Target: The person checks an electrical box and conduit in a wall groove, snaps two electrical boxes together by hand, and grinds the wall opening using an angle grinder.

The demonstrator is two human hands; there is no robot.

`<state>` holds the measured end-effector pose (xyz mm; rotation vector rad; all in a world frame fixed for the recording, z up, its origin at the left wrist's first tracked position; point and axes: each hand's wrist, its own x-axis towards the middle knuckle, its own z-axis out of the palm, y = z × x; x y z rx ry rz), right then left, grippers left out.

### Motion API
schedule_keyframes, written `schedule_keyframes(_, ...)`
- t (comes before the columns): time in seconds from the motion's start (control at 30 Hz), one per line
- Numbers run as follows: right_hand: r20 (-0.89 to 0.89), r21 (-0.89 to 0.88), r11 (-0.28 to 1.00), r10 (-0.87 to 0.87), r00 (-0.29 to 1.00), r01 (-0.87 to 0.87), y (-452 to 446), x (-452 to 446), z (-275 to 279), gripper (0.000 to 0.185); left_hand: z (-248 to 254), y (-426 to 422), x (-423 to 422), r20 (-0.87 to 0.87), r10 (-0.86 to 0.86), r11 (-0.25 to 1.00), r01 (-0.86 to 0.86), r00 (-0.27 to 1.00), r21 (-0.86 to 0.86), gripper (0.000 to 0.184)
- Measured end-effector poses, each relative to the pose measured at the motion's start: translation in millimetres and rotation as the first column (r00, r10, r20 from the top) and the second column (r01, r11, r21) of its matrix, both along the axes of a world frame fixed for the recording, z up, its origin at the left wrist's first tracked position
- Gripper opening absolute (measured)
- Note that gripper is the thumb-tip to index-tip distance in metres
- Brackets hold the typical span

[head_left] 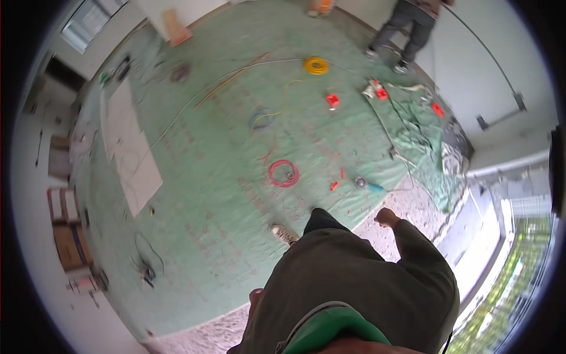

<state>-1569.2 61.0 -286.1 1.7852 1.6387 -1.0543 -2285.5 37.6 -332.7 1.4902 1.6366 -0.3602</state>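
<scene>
My right hand (387, 218) hangs beside my body at the right, its fingers curled in with nothing visible in them. Below it lies bare rough floor (421, 203). The nearest thing is a blue power tool with a round grey head (362, 183), lying on the green floor sheet (212, 171). Small red pieces (334, 186) lie to its left. Of my left hand (255, 297), only a small part shows past my dark jacket; the fingers are hidden. A coil of red wire (284, 174) lies on the sheet ahead of my shoe (285, 234).
Another person (413, 26) stands by the right wall. Cables, a yellow coil (316, 65), a red box (333, 101) and crumpled green sheeting (413, 124) lie ahead. Pale boards (141, 171) and cardboard boxes (73, 246) are at left, a window (519, 265) at right.
</scene>
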Motion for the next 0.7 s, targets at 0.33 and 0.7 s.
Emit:
schedule_keyframes(0.33, -0.204, -0.136, 0.930, -0.363, 0.909, 0.341, -148.3, -147.5, 20.4, 0.020, 87.6, 301.9, 31.5, 0.251, 0.466, 0.881, -0.471, 0.848, -0.042, 0.006)
schedule_keyframes(0.7, -0.244, 0.196, 0.595, -0.740, 0.627, 0.779, -113.0, -92.6, -22.7, 0.011, 162.1, 350.3, 310.8, 0.370, -0.531, 0.787, 0.283, 0.762, 0.548, 0.016)
